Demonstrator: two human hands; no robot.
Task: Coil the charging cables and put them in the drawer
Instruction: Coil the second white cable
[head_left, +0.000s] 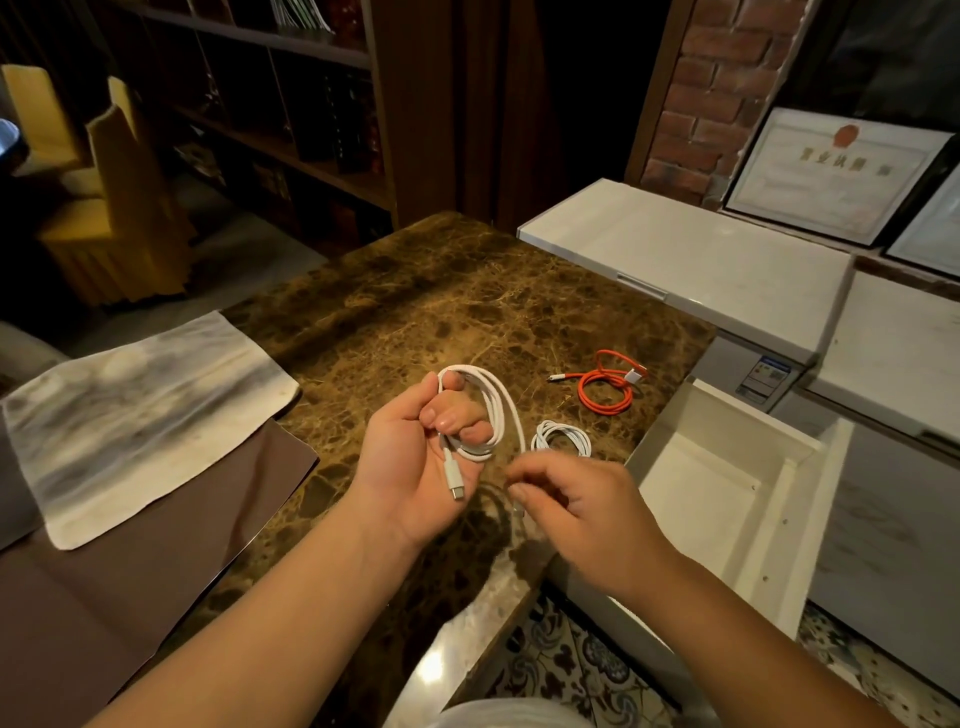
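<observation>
Left hand (415, 457) grips white cable (501, 410) loops; right hand (582, 504) pinches its tail. 2 coiled cables lie on the counter (467, 291); drawer (727, 467) holds none.

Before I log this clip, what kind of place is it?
Probably a small shop or cafe counter, not a home: a framed certificate leans against the brick wall, white chest freezers stand beside the marble counter, and dark wooden shelves fill the back.
</observation>
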